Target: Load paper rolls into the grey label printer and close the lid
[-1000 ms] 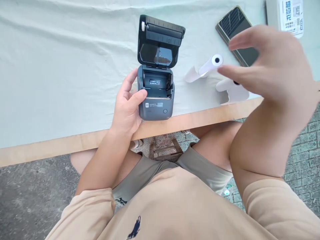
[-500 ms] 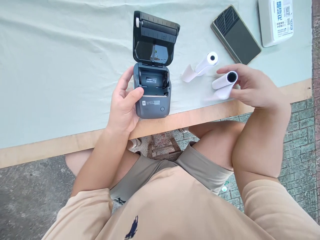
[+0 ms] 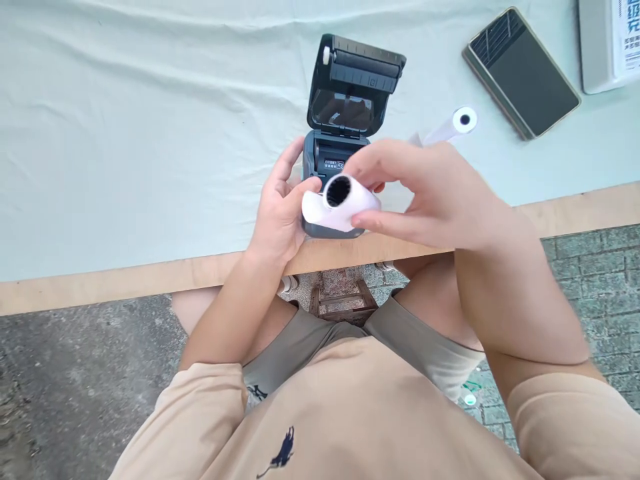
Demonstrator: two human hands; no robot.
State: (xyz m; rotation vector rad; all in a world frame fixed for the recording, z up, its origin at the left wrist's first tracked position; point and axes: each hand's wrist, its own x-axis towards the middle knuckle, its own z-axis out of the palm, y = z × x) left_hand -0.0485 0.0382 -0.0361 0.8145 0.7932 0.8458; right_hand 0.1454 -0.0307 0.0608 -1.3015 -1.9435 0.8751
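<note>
My left hand (image 3: 283, 203) grips the left side of a small dark label printer (image 3: 320, 147) at the table's front edge. The printer's lid (image 3: 353, 83) stands raised, and part of its paper bay shows. Between the thumb and fingers of my right hand (image 3: 420, 190) is a white paper roll (image 3: 360, 200) with a black hollow core. It is over the front of the printer, its core end facing left and a loose flap of paper hanging at the left. The roll hides much of the bay and the front panel.
A second white paper roll (image 3: 453, 127) lies on the cloth (image 3: 150, 133) behind my right hand. Farther right are a dark phone-like slab (image 3: 525, 73) and a white box (image 3: 603, 53) with printed labels. The table's wooden edge (image 3: 125, 277) runs across in front of me.
My right hand has carried the paper roll leftward from the right of the printer to over its front, and the roll has turned. My left hand still holds the printer. The view has shifted.
</note>
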